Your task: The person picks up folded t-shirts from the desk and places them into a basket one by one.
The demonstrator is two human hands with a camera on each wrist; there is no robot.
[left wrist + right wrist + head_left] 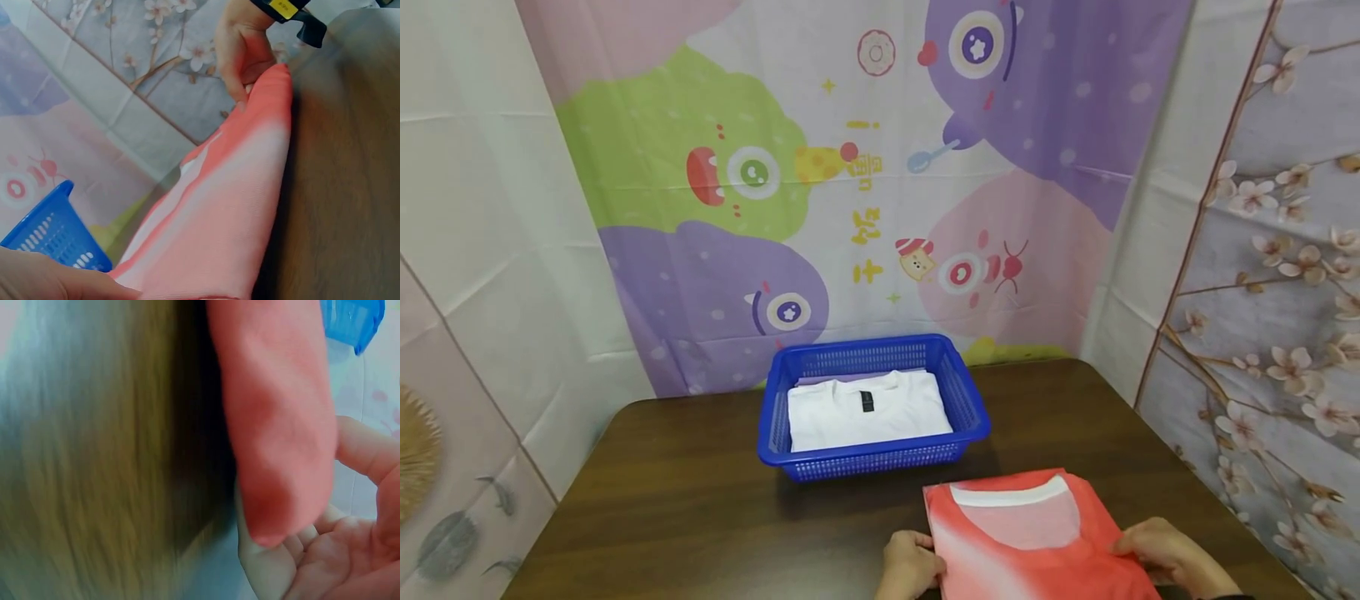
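A folded red and white shirt (1037,533), with a white strip at its neckline, is at the front right of the table in the head view. My left hand (912,565) grips its left edge, thumb on top. On the opposite edge my right hand (1172,554) pinches the cloth. The right wrist view shows the folded edge of the shirt (275,419) between the thumb (365,450) and the fingers underneath. In the left wrist view a dark gap runs below the shirt (231,206), so it appears lifted off the wood.
Behind the shirt stands a blue plastic basket (872,454). A folded white T-shirt (868,417) lies in it over something purple (820,380). The brown wooden table (700,500) ends at a cartoon-printed curtain (865,167) behind and a flowered curtain (1285,333) at the right.
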